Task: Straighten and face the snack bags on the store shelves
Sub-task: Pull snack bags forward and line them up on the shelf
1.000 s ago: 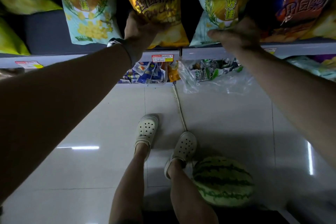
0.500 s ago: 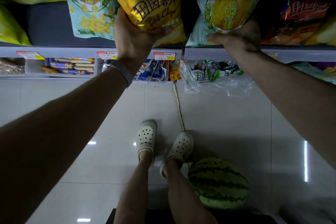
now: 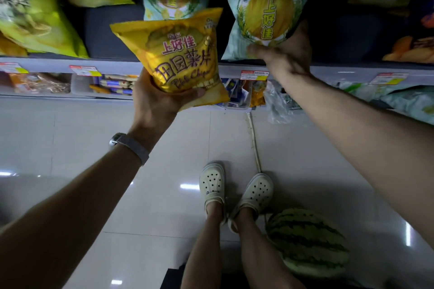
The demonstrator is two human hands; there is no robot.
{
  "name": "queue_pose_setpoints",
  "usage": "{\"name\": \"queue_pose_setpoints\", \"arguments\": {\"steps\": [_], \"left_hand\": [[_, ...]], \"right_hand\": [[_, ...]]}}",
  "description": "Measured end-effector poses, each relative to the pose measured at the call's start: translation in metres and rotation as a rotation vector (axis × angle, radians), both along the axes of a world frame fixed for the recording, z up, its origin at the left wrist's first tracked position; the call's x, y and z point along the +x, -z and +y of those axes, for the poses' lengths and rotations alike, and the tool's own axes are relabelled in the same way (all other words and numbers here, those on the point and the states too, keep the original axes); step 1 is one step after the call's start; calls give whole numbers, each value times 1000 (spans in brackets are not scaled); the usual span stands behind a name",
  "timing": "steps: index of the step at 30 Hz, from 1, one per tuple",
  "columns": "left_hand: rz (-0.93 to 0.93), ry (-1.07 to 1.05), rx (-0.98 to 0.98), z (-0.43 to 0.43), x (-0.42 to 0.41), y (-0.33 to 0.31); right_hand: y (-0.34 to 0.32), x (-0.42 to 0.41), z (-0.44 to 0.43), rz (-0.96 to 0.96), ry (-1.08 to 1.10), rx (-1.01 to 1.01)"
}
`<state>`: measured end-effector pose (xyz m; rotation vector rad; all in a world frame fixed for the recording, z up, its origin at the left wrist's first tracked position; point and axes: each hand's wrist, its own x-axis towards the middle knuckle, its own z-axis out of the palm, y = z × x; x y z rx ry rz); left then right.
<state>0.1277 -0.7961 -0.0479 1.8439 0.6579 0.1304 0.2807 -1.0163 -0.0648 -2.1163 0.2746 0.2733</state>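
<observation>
Left grip (image 3: 162, 101): clamped on the yellow potato chip bag (image 3: 180, 54), off the shelf (image 3: 112, 64), label outward, probably for re-facing.
Right grip (image 3: 286, 54): pinching the pale green snack bag (image 3: 260, 19) upright on the shelf.

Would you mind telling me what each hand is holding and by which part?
The left hand grips the yellow chip bag by its bottom end. The right hand holds the pale green bag at its lower edge.

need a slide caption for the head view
Left hand holds a yellow chip bag before the shelf; right hand grips a pale green bag standing on it.
</observation>
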Motion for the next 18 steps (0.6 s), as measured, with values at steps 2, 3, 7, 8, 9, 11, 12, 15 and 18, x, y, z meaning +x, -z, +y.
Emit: {"name": "queue_pose_setpoints", "arguments": {"steps": [2,3,7,8,9,11,12,15,18], "left_hand": [[20,6,-5,8,-3,4],[24,10,-22,12,-3,6],[27,49,-46,12,-2,6],[19,69,-44,10,-2,4],[11,91,-46,8,-1,3],[-2,136,-59,3,1,2],[0,157,-55,-1,3,1],[4,223,-34,-19,10,-2],[22,267,-36,-47,21,-4]], "right_hand": [[1,2,11,13,-5,7],[3,3,15,19,-7,9],[4,2,22,38,-39,-3],[3,1,22,35,-43,-8],[3,-1,20,33,-43,-6],[-1,-7,15,29,-43,7],[-3,-11,10,10,-46,30],[-7,-27,-8,-24,-23,98],[-8,-49,-33,-41,-7,164]]}}
